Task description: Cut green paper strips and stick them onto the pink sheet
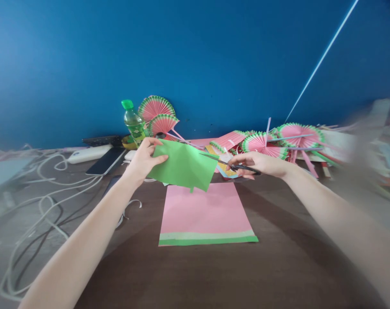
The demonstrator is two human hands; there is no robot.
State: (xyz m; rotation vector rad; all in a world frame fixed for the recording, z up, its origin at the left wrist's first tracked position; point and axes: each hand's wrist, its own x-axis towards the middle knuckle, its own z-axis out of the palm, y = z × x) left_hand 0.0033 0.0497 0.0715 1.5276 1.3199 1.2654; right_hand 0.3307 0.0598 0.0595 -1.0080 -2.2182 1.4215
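Observation:
My left hand (145, 159) pinches the left edge of a green paper sheet (185, 167) and holds it up above the table. My right hand (257, 164) grips dark-handled scissors (235, 166), whose blades point left and meet the right edge of the green sheet. Below them a pink paper sheet (204, 210) with a pale and a green strip along its near edge lies flat on the dark wooden table (278, 262).
Pink-and-green folded paper fans (156, 109) and a green-capped bottle (134, 122) stand at the blue wall. More fans and paper strips (278, 143) are piled at the back right. A phone (106, 161), a white power strip (88, 153) and tangled cables (43, 193) lie left.

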